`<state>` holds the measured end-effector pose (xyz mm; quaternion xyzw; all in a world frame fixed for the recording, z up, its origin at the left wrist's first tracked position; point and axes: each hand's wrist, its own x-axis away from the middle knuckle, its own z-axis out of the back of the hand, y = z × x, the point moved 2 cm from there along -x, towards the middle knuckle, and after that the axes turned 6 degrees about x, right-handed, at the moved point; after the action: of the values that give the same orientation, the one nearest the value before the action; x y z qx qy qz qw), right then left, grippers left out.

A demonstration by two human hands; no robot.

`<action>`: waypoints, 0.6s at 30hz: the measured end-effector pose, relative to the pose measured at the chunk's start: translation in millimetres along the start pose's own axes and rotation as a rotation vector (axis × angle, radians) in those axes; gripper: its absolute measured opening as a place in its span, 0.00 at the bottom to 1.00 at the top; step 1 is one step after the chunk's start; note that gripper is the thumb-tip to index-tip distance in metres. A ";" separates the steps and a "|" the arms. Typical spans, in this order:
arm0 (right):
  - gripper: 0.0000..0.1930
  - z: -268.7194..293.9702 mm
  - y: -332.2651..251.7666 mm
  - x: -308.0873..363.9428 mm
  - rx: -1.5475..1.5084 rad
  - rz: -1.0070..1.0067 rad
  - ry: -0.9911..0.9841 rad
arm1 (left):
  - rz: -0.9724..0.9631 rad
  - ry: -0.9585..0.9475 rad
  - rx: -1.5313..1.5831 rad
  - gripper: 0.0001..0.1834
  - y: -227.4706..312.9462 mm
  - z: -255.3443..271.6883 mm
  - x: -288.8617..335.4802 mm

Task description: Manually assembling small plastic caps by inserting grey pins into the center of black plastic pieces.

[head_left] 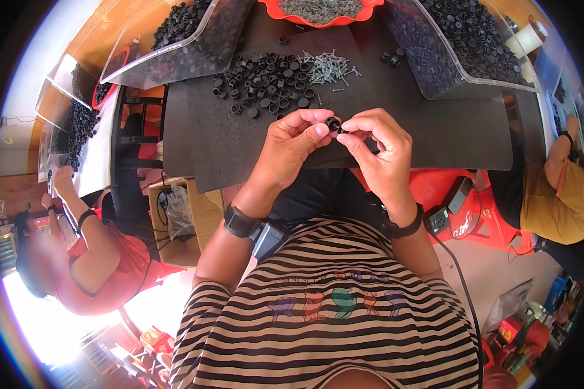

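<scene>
Over the near edge of the dark table, my left hand [287,148] pinches a small round black plastic cap [333,123] between thumb and fingers. My right hand [384,152] meets it from the other side, its thumb and forefinger closed on a small dark piece [343,130] against the cap. Something black also shows under the curled right fingers, too shaded to name. Just beyond lies a loose pile of black caps and rings [266,81], with a heap of silver screws [329,67] at its right.
Clear plastic bins of black parts stand at the back left [194,61] and back right [464,58]. Between them sits a red scalloped bowl [285,16] of screws. Co-workers sit at left [104,266] and right [555,194]. A cardboard box [204,223] stands below the table's left side.
</scene>
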<state>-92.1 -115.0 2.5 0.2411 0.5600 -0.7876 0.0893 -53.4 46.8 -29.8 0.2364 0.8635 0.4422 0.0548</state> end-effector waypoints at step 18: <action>0.09 -0.8 -1.7 -2.9 0.040 0.020 -0.031 | 0.002 -0.010 -0.016 0.13 -0.7 -0.3 1.0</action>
<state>-90.1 -114.1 5.1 0.2364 0.5402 -0.8013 0.1012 -54.6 46.7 -30.1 0.2387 0.8595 0.4479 0.0604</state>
